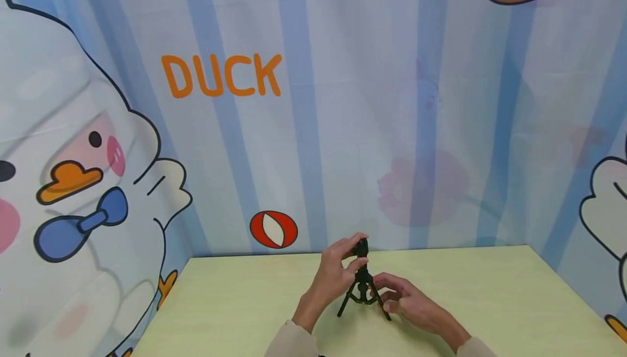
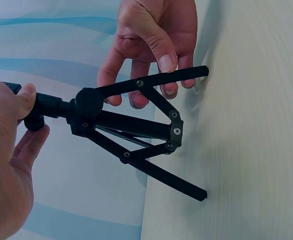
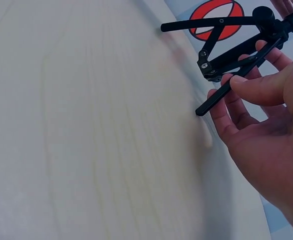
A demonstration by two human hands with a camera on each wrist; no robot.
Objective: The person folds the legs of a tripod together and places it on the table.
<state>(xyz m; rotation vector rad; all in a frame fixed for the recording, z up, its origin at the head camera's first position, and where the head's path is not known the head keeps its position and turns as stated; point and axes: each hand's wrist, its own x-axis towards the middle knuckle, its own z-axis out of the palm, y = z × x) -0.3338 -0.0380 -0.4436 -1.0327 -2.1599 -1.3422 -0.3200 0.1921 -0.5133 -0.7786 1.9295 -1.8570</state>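
A small black tripod is upright over the table, its hinged legs spread and linked by braces to the centre column. My left hand grips its top between thumb and fingers. On the right side, my right hand pinches one leg; the right wrist view shows the thumb on that leg with fingertips behind it. The left wrist view has a round knob where the legs meet the column. Whether the feet touch the table or hang just above it, I cannot tell.
The pale yellow table ends at a curtain with blue stripes and printed ducks, which rises behind it and at both sides. A red-and-white ball is printed on the curtain near the table's back edge.
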